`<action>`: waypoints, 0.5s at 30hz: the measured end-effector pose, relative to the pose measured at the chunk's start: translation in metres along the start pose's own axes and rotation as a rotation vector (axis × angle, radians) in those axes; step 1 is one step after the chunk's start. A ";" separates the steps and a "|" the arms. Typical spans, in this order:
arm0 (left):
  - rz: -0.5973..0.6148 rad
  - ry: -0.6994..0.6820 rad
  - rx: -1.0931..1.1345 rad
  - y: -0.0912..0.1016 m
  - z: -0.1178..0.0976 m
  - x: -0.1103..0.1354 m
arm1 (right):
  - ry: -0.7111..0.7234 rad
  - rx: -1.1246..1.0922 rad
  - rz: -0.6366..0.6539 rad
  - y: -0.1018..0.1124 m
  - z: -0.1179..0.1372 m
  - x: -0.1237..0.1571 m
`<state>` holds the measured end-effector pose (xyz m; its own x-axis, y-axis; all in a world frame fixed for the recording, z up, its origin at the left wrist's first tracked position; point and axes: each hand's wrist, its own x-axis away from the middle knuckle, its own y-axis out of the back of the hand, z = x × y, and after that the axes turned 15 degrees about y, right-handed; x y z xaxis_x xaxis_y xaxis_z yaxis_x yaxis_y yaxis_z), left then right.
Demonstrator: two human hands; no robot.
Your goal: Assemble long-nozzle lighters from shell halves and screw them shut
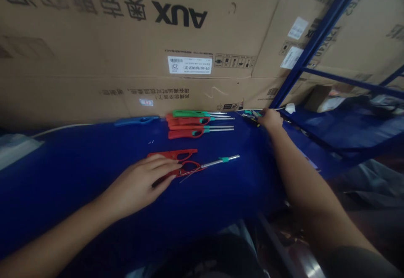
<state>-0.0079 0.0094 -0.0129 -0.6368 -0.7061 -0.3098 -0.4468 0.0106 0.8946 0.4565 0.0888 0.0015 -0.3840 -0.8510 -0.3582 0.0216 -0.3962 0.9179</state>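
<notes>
My left hand (142,181) lies flat with fingers stretched out on a red long-nosed lighter (189,168) that is partly taken apart, its metal tube with a teal collar pointing right. A separate red handle shell (173,154) lies just behind it. My right hand (269,119) reaches far to the right edge of the blue table (78,164) and is closed on small teal and dark parts (252,114); what exactly they are is too small to tell.
A row of assembled lighters (195,122), one green and several red, lies at the back of the table. A blue handle (135,120) lies left of them. Large cardboard boxes (126,38) stand behind. A blue metal rack (331,25) stands at right.
</notes>
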 end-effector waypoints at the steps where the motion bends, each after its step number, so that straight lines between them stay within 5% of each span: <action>1: -0.011 -0.001 -0.008 0.001 0.000 0.000 | -0.013 0.010 0.018 -0.001 -0.004 -0.001; 7: -0.021 -0.014 -0.040 0.003 0.000 0.001 | 0.004 0.050 0.039 0.002 -0.021 -0.009; 15: -0.020 0.002 -0.015 -0.001 0.002 0.001 | 0.173 0.109 0.156 -0.008 0.004 -0.039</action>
<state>-0.0090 0.0098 -0.0148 -0.6267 -0.7072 -0.3273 -0.4499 -0.0146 0.8930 0.4670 0.1266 0.0083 -0.2202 -0.9488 -0.2264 -0.0349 -0.2243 0.9739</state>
